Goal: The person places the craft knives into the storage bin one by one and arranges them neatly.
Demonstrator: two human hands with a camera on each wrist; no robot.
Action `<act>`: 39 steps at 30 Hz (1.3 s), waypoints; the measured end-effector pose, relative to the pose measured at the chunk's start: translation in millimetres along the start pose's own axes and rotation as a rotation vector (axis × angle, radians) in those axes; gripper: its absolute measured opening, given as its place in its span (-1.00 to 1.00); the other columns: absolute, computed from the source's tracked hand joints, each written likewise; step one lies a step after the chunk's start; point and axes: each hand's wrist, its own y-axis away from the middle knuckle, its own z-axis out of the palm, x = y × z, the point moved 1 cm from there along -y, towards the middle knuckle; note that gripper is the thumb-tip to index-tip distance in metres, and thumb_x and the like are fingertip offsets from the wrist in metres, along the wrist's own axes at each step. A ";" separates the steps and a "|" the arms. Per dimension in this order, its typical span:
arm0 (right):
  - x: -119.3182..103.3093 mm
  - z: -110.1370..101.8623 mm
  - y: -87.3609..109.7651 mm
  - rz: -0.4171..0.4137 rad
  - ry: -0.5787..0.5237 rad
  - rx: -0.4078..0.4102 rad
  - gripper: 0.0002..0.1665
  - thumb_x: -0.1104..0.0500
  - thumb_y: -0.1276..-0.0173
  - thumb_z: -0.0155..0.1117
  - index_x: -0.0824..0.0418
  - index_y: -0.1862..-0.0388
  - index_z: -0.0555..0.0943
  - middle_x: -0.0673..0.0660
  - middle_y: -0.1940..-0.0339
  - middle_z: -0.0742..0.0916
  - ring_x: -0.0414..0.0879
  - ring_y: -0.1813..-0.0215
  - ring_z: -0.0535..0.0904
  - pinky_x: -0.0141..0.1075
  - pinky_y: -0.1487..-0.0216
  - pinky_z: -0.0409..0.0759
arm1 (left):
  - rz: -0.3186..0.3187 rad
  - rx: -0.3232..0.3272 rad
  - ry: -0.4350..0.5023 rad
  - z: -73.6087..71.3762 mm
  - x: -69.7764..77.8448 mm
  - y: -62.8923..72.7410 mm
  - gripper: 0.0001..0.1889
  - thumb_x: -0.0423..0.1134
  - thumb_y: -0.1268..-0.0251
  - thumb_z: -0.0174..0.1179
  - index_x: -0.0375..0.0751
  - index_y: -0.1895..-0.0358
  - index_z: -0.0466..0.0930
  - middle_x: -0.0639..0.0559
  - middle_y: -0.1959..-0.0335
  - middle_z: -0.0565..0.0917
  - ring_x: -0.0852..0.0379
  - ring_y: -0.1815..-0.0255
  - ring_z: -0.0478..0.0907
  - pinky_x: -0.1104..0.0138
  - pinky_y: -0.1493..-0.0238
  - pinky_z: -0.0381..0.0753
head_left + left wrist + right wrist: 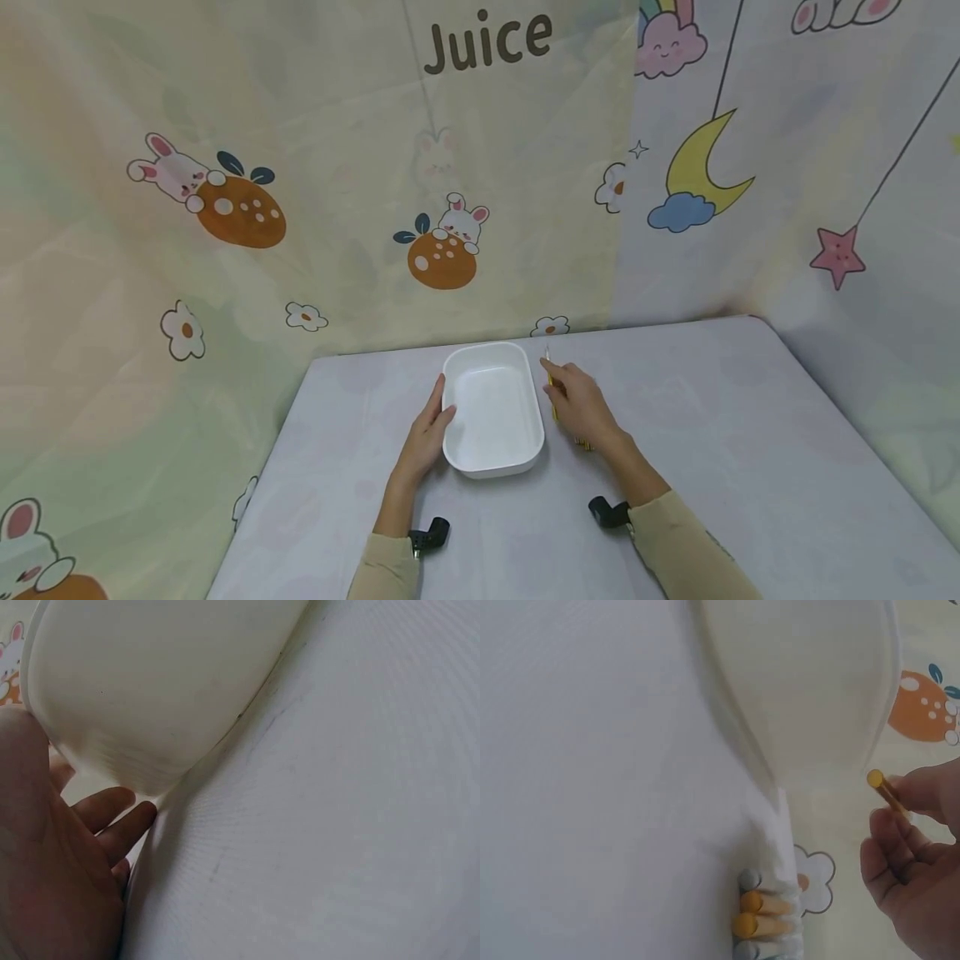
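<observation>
A white rectangular plastic tray (491, 408) with rounded corners stands on the table, nothing inside it. My left hand (426, 437) grips its left wall, thumb over the rim and fingers along the outside. Beside the tray's right wall, my right hand (585, 408) pinches a slim yellow stick (886, 789) between thumb and fingers. A thin pale tip of the stick points away from me in the head view. Its round yellow end faces the right wrist camera. Several orange and grey cylinders (756, 925) lie side by side on the table, mostly hidden under the right hand in the head view.
A pale cloth covers the table (720, 433). Behind it hangs a printed curtain (337, 167) with rabbits, flowers and the word Juice. Small black cameras sit at the left wrist (430, 535) and the right wrist (608, 512).
</observation>
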 end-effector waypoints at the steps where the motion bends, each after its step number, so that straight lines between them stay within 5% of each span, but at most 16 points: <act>1: -1.4 -0.7 -0.4 -0.007 -0.028 0.011 -0.39 0.25 -0.50 0.33 0.16 -0.50 0.51 0.08 0.26 0.63 -0.12 0.28 0.49 -0.39 0.36 0.54 | -0.001 0.001 -0.002 -0.1 -0.2 0.1 -0.37 -0.05 -0.70 -0.07 0.39 -0.67 -0.03 0.48 -0.66 0.02 0.30 -0.72 -0.07 0.10 -0.73 -0.06; 11: -21.3 -3.9 -4.9 -0.046 -0.206 0.066 -0.39 0.29 -0.47 0.35 0.17 -0.48 0.53 0.09 0.25 0.64 -0.10 0.24 0.47 -0.44 0.34 0.48 | -0.002 0.006 0.001 -1.3 -0.9 -1.3 -0.37 -0.06 -0.69 -0.06 0.35 -0.69 -0.02 0.45 -0.67 0.02 0.28 -0.72 -0.07 0.09 -0.73 -0.05; 21: -34.6 7.0 -4.0 0.004 -0.340 0.004 -0.39 0.26 -0.49 0.34 0.15 -0.49 0.52 0.09 0.23 0.62 -0.08 0.21 0.48 -0.47 0.33 0.51 | 0.010 0.005 -0.011 -1.2 0.2 -0.1 -0.36 -0.06 -0.70 -0.06 0.32 -0.69 -0.03 0.44 -0.68 0.00 0.28 -0.72 -0.07 0.09 -0.73 -0.05; 39: -59.5 34.2 -7.5 -0.044 -0.429 -0.088 -0.40 0.28 -0.49 0.33 0.13 -0.49 0.53 0.05 0.32 0.58 -0.12 0.31 0.46 -0.47 0.41 0.42 | 0.013 0.005 0.004 0.5 1.2 1.1 -0.35 -0.07 -0.68 -0.04 0.30 -0.70 -0.02 0.31 -0.71 0.01 0.10 -0.75 -0.07 -0.04 -0.70 -0.01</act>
